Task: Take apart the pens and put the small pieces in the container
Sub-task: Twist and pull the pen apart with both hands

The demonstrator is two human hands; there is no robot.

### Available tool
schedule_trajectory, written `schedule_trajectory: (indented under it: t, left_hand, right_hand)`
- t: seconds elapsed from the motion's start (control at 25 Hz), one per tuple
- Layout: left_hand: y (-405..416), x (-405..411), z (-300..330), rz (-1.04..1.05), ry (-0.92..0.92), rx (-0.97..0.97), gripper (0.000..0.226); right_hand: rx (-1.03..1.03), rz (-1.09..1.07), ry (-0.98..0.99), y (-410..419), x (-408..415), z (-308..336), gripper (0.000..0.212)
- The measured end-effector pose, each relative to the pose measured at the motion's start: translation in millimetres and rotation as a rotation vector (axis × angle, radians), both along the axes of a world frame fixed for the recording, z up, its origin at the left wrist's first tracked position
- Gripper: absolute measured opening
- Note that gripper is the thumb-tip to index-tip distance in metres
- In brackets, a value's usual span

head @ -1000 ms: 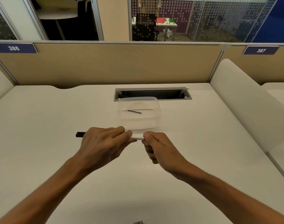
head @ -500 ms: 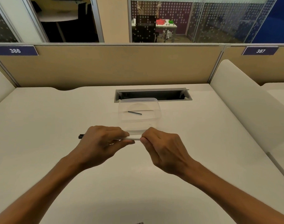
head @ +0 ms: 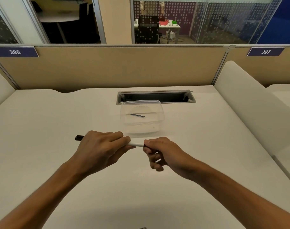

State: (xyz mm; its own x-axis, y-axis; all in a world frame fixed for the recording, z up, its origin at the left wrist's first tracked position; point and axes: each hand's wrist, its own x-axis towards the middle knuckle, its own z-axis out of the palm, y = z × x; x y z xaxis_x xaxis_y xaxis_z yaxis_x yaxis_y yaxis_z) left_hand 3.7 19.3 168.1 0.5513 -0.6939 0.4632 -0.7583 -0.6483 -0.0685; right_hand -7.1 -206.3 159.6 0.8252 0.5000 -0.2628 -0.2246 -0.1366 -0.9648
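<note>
A white pen (head: 135,144) with a black end (head: 79,138) lies level between my two hands, just above the white desk. My left hand (head: 101,146) grips its barrel, with the black end sticking out to the left. My right hand (head: 162,152) pinches the pen's right tip between thumb and forefinger. Right behind the hands stands a clear plastic container (head: 160,111) with one thin dark rod (head: 137,115) lying inside it.
A metal-framed cable slot (head: 155,96) is cut into the desk behind the container. Beige partition panels close off the back, and a padded white divider (head: 250,103) runs along the right. A small dark object (head: 141,227) peeks in at the bottom edge.
My right hand has turned on the pen's tip and slid slightly right, so more white barrel shows between the hands. The left hand keeps its grip.
</note>
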Motion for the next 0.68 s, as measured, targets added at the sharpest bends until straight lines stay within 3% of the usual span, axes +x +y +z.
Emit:
schedule_trajectory:
  t: [0.08,0.2,0.36,0.56,0.68]
  left_hand:
    - [-1,1,3,0.006,0.088,-0.072,0.033]
    - [0,3,8,0.004,0.241,-0.199,0.035]
    - [1,3,11,-0.007,0.365,-0.277,0.033]
    - [-2,0,17,-0.049,0.394,-0.292,0.023]
    - [-3,-3,21,-0.060,0.313,-0.251,0.029]
  right_hand:
    - [-0.114,-0.080,-0.293,3,-4,-4,0.037]
    - [-0.431,-0.136,-0.891,0,-5,-5,0.018]
    - [-0.664,0.000,-1.329,-6,0,1,0.021]
    - [-0.667,0.062,-1.437,-8,3,3,0.027]
    - [-0.495,0.044,-1.254,-8,2,3,0.025]
